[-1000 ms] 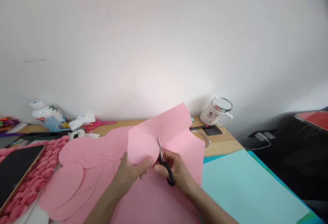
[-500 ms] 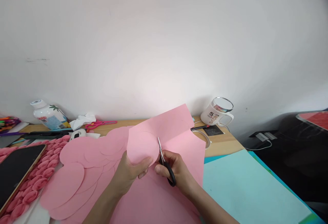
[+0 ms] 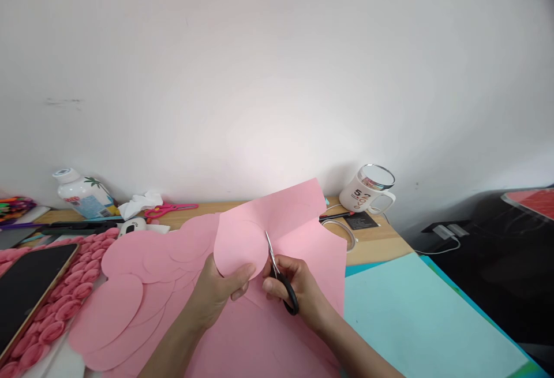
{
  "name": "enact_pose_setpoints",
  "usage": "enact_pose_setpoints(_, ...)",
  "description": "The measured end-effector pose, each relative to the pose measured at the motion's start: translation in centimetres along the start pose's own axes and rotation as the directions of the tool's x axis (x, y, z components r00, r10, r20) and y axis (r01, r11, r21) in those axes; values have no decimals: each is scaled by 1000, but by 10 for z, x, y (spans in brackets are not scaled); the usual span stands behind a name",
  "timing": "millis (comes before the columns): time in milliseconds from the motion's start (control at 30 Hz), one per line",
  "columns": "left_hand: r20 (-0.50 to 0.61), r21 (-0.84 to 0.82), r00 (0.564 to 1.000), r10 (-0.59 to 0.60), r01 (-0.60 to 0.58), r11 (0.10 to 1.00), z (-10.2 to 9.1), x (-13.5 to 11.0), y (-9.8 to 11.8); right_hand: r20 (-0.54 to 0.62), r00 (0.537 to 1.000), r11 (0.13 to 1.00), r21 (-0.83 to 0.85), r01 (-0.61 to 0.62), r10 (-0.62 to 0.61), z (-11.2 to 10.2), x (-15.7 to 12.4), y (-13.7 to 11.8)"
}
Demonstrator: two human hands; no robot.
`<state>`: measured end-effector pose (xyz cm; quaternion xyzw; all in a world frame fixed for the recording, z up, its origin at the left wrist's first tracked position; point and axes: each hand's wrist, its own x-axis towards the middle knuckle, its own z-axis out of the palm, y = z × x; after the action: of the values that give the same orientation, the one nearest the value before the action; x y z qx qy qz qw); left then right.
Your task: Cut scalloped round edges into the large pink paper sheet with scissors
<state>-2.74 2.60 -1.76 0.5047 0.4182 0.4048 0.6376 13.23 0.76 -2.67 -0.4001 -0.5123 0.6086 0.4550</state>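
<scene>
My left hand pinches the lower edge of a raised pink paper sheet, thumb over a rounded, partly cut shape. My right hand grips black-handled scissors; their blades point up into the paper along the curved edge of that shape. A larger pink sheet lies flat under both hands.
Several cut pink ovals lie at the left beside pink paper roses and a dark tablet. At the back stand a white bottle, pink scissors and a mug. Light-blue paper covers the right.
Almost nothing has moved; the raised pink sheet and both hands have shifted very slightly while the scissors stay in the cut.
</scene>
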Motion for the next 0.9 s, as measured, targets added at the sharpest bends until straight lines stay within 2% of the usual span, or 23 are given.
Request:
enact_pose_setpoints(233,-11,-21,1000,-12,12,1000,0,0,-1,-4,1000,1000,-8,-10,10,-1,-1,1)
enact_pose_setpoints(500,-67,-33,997,-41,39,999,4,-1,8,-2,1000,1000,5,-22,22,-2,-2,2)
enact_pose_setpoints(667,-126,5,992,8,-8,1000,8,0,8,9,1000,1000,21,-23,23,0,-2,3)
enact_pose_setpoints(800,-73,60,994,75,-71,996,9,0,6,23,1000,999,51,-12,11,2,-3,6)
enact_pose_setpoints(900,-26,150,996,83,-78,986,9,-1,6,18,1000,999,42,-1,0,2,-3,8)
